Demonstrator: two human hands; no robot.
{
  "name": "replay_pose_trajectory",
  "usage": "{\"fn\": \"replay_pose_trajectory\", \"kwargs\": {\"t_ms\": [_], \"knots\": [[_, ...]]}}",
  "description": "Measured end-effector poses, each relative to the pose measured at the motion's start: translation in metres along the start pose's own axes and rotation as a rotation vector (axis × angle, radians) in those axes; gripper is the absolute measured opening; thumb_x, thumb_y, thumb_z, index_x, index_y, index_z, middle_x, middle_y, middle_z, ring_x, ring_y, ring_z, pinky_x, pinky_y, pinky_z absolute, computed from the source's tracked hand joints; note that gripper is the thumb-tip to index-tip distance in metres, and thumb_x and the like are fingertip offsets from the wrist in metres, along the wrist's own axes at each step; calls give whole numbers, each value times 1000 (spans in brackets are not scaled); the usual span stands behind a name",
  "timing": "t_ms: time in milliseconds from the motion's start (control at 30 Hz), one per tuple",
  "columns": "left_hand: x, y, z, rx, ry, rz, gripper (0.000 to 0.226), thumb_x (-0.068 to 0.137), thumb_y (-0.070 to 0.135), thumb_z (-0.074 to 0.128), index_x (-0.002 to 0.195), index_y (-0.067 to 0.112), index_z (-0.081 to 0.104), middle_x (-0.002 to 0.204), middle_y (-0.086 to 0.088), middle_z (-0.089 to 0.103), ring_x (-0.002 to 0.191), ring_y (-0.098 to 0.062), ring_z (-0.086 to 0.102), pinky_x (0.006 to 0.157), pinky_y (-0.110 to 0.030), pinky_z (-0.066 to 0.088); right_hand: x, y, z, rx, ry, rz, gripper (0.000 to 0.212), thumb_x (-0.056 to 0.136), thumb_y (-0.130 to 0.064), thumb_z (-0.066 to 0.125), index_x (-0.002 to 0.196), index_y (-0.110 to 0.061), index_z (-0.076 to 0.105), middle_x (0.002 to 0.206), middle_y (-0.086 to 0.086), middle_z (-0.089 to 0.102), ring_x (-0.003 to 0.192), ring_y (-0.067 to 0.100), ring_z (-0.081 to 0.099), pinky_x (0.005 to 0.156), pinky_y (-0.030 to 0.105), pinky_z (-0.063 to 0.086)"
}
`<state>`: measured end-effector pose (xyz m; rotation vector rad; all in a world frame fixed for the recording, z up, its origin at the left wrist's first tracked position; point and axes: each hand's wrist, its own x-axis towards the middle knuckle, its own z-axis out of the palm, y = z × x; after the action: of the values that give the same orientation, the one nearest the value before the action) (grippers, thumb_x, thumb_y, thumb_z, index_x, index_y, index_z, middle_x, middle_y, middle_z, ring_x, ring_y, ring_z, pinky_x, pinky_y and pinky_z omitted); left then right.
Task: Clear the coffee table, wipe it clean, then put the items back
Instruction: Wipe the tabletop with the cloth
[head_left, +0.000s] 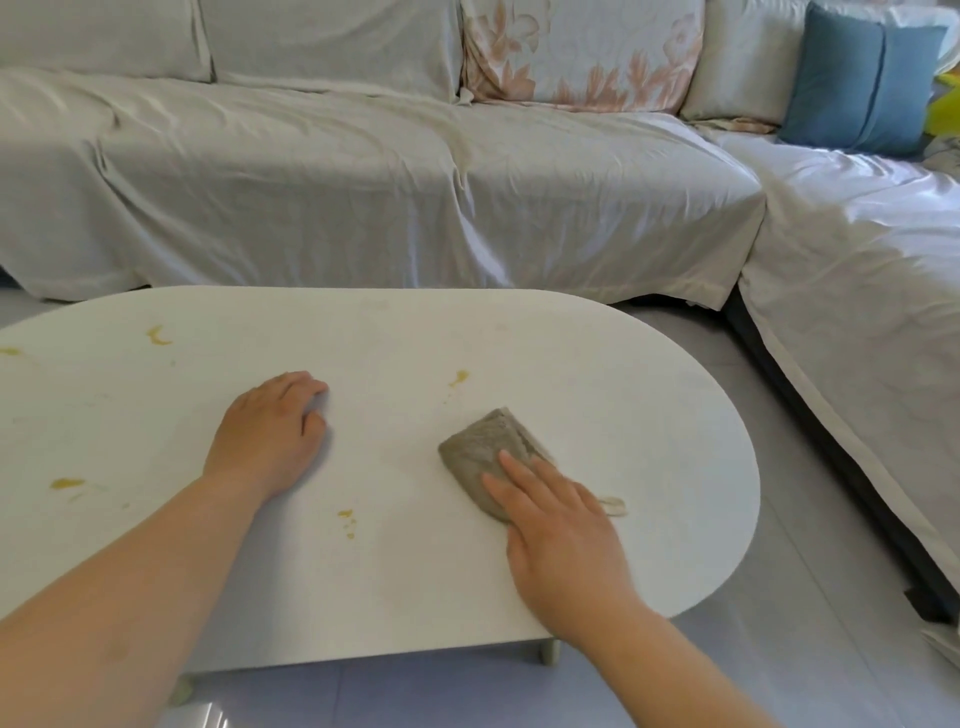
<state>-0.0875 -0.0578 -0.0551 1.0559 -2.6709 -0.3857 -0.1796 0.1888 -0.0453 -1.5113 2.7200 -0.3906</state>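
Head view, looking down. Right hand (558, 525) lower right of centre, palm down, fingers straight and together, pressed flat on a grey cloth (485, 449); not gripping it, just bearing on its near half. Cloth folded, lying flat on the coffee table (649, 415), far end poking out past the fingertips toward the middle of the frame. A small loop tag (614, 505) shows just right of the hand.

Left hand (270, 436) left of centre, resting on the bare tabletop, fingers curled loosely under, holding nothing. Well apart from the cloth.

Table white, oval, filling the lower half of the frame. Yellow stains on it: one (458, 378) just beyond the cloth, one (345, 515) between the two forearms, one (66, 484) at left, one (157, 335) upper left of the tabletop.

Behind, a sofa (363, 182) under a pale cover runs across the top; blue cushion (857, 88) upper right. Grey tiled floor (805, 597) at right.
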Motion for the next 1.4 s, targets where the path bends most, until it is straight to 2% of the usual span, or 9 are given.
{"fn": "replay_pose_trajectory", "kwargs": {"t_ms": [67, 167, 300, 433, 600, 700, 833, 1033, 1400], "knots": [[-6, -1, -2, 9, -12, -6, 38, 88, 10, 39, 125, 13, 47, 143, -6, 40, 133, -21, 31, 109, -35, 17, -1, 25, -7, 53, -28, 45, 48, 83, -13, 48, 128, -31, 49, 144, -9, 41, 133, 12, 39, 106, 30, 33], [-23, -6, -5, 8, -44, 10, 38, 89, 12, 37, 126, 16, 46, 143, -2, 39, 134, -18, 30, 110, -34, 11, -8, 64, -17, 83, -6, 290, 49, 92, -18, 35, 138, -34, 29, 154, -13, 16, 142, 9, 13, 113, 27, 11], [-52, -4, -10, -47, -36, 65, 35, 91, 10, 36, 123, 14, 51, 139, -3, 46, 132, -18, 35, 109, -31, 12, -11, 56, -23, 84, -9, 470, 50, 93, -16, 30, 141, -30, 24, 155, -9, 13, 143, 15, 10, 115, 33, 11], [-83, -1, -10, -92, -76, 70, 38, 92, 11, 37, 129, 13, 45, 145, -4, 37, 134, -19, 31, 111, -30, 16, -13, 9, -12, 55, -46, 340, 58, 89, -10, 32, 143, -27, 18, 156, -5, 8, 143, 18, 9, 115, 34, 14], [-94, -1, -11, -70, -40, 40, 40, 92, 11, 35, 131, 13, 41, 147, -3, 34, 136, -18, 29, 112, -31, 15, -35, -46, 4, 17, -36, 0, 55, 75, -15, 52, 129, -28, 48, 143, -5, 43, 131, 21, 42, 105, 38, 38], [-93, 2, -11, -62, -24, 33, 40, 90, 9, 37, 129, 11, 45, 144, -6, 38, 134, -21, 32, 111, -34, 19, -47, -29, -7, -16, -38, -70, 50, 53, -22, 64, 102, -31, 68, 112, -10, 69, 100, 13, 67, 77, 31, 56], [-94, 2, -11, -53, -24, 18, 39, 90, 10, 38, 127, 11, 47, 143, -7, 41, 133, -22, 33, 111, -35, 19, -54, 34, -24, 56, -52, 152, 56, 85, -6, 44, 135, -31, 39, 151, -8, 27, 139, 10, 26, 111, 25, 22], [-95, 5, -12, -26, -11, -27, 39, 90, 16, 37, 127, 19, 45, 143, 0, 38, 134, -16, 29, 111, -34, 9, -49, 42, -24, 48, 4, 550, 52, 92, -11, 30, 142, -25, 22, 156, -5, 12, 143, 17, 8, 116, 35, 10], [-93, 5, -15, -86, -26, -50, 36, 88, 12, 41, 123, 14, 50, 141, -6, 42, 132, -23, 33, 109, -36, 17, -45, -7, 0, 80, -103, 99, 54, 90, -16, 33, 140, -34, 25, 155, -11, 12, 144, 13, 8, 117, 38, 3]]}}
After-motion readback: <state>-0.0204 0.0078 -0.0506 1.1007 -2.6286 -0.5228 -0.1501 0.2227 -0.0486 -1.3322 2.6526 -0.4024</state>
